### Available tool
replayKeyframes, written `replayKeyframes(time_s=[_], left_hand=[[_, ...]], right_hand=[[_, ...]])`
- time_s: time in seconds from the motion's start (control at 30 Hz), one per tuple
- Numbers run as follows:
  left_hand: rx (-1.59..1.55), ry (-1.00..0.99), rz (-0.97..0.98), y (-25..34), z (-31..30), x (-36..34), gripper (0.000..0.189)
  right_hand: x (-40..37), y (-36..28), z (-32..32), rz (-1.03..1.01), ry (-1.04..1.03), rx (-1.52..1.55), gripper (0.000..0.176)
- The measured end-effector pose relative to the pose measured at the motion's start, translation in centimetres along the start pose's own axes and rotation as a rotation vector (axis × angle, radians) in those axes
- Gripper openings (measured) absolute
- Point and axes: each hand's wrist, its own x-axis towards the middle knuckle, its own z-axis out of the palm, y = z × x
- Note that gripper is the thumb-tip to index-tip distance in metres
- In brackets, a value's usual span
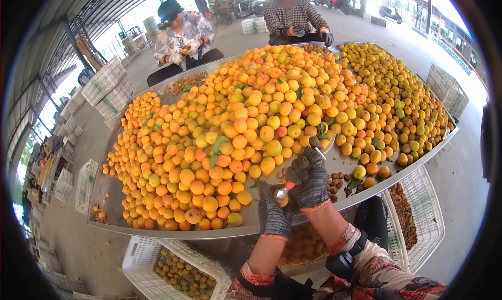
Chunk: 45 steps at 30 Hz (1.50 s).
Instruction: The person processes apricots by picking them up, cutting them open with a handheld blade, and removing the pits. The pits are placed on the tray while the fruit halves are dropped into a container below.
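A large heap of apricots (251, 127) covers the metal table (172, 233) in front of me, with some green leaves among the fruit. My left hand (274, 213), in a dark grey glove, is closed at the table's near edge around what looks like an apricot (284, 200), mostly hidden by the fingers. Gloved likewise, my right hand (311, 182) grips a small hand tool (289, 185) with a red part and a pale, shiny end that meets the fruit. A thin white piece sticks out above the right fingers. Brown pits (334, 185) lie beside the right hand.
Below the near edge are a white crate of fruit (137, 266) at left and a white crate with brown pits (431, 224) at right. Across the table sit two people, one handling fruit (186, 49). Stacked crates (107, 85) stand at left, another crate (447, 91) at right.
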Motion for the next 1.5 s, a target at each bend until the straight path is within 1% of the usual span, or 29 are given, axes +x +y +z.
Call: replayKeyframes(time_s=[0.07,0.1,0.13,0.17,0.23,0.27,0.3,0.37,0.4,0.43,0.5,0.53,0.6,0.63,0.7,0.8,0.93,0.97,1.03,1.1,1.17,1.2,1.27,1.3,1.37,1.4,1.43,1.47,1.5], left_hand=[[0.007,0.154,-0.119,0.8,1.0,-0.8,0.045],[0.005,0.155,-0.115,0.3,0.2,0.5,0.045],[-0.040,0.051,-0.060,-0.8,-1.4,2.8,0.048],[-0.084,-0.054,-0.006,-0.8,-1.6,3.3,0.052],[-0.033,-0.029,0.034,-0.4,-1.0,2.0,0.052],[0.020,-0.005,0.073,0.0,-0.5,1.2,0.052],[0.020,-0.005,0.073,0.2,-0.5,1.1,0.052],[0.050,-0.039,0.071,0.5,-0.5,0.9,0.054],[0.049,-0.041,0.070,0.5,-0.5,0.9,0.054],[0.029,-0.076,0.070,0.4,-0.4,1.0,0.056],[0.006,-0.111,0.068,0.5,-0.2,0.4,0.057],[0.033,-0.104,0.006,0.8,0.2,-0.5,0.059],[0.056,-0.098,-0.055,0.8,0.0,-0.5,0.060],[0.085,-0.181,-0.012,0.5,-0.6,0.3,0.056],[0.115,-0.271,0.031,0.1,-1.6,0.8,0.053],[0.335,-0.263,0.119,0.2,-2.1,0.6,0.046],[0.584,-0.316,0.435,0.0,-2.3,0.5,0.039],[0.657,-0.315,0.565,0.0,-2.2,0.3,0.037],[0.605,-0.327,0.552,-0.4,-2.4,0.5,0.035],[0.554,-0.334,0.532,-0.6,-2.6,0.4,0.033],[0.691,-0.359,0.705,-0.8,-2.7,0.0,0.027],[0.691,-0.362,0.706,-1.0,-3.0,0.0,0.027],[1.022,-0.377,1.320,-1.4,-3.4,0.0,0.024],[1.021,-0.380,1.323,-1.3,-3.5,-0.1,0.024],[0.912,-0.487,0.894,-0.7,-3.3,-1.0,0.022],[0.912,-0.489,0.895,-0.5,-3.6,-1.1,0.022],[0.990,-0.666,0.981,-0.4,-4.1,-1.2,0.023],[1.062,-0.847,1.063,-0.2,-4.4,-1.3,0.024],[1.061,-0.848,1.064,-0.1,-4.5,-1.5,0.024]], right_hand=[[0.2,0.0,1.2,-0.017,-0.055,-0.045,0.015],[0.3,-0.2,2.1,-0.009,0.082,0.028,0.017],[0.4,-0.4,2.8,0.000,0.218,0.100,0.020],[0.7,-0.6,3.0,0.002,0.216,0.100,0.020],[1.1,-1.8,2.6,-0.046,0.123,-0.006,0.019],[1.1,-2.5,1.7,-0.090,-0.059,-0.131,0.016],[1.1,-3.2,0.7,-0.090,-0.059,-0.131,0.016],[0.5,-4.2,0.9,0.074,-0.278,-0.832,0.021],[-0.3,-4.6,1.2,0.098,-0.392,-1.102,0.031],[-0.5,-4.4,0.9,0.094,-0.392,-1.106,0.031],[-1.7,-3.6,-0.6,-0.498,-1.008,-1.716,0.038],[-2.2,-3.5,-1.0,-0.499,-1.006,-1.718,0.038],[-2.8,-3.4,-1.5,-0.009,-0.729,-1.297,0.033],[-2.9,-3.7,-1.2,-0.009,-0.730,-1.297,0.033],[-3.1,-4.6,-0.2,0.440,-0.319,-1.018,0.028],[-3.1,-4.2,-0.9,0.393,-0.332,-0.822,0.025],[-3.1,-3.4,-0.7,0.202,-0.320,-0.948,0.023],[-3.3,-3.5,0.1,0.245,-0.245,-0.828,0.022],[-3.4,-3.5,0.6,0.283,-0.174,-0.709,0.020],[-3.6,-3.1,0.3,0.361,0.002,-0.497,0.016],[-3.9,-3.4,-0.2,0.420,0.028,-0.446,0.016],[-4.0,-3.6,-0.5,0.478,0.051,-0.392,0.016],[-4.0,-3.6,-1.8,0.493,0.042,-0.331,0.013],[-4.0,-3.6,-2.2,0.513,0.036,-0.272,0.012],[-4.1,-4.0,-1.5,0.420,0.055,-0.375,0.012],[-4.1,-4.1,-1.2,0.327,0.076,-0.477,0.014],[-3.7,-4.3,-1.6,0.324,0.074,-0.477,0.014],[-3.0,-4.8,-2.7,0.243,0.069,-0.775,0.015],[-2.5,-5.6,-3.5,0.157,0.064,-1.072,0.017]])
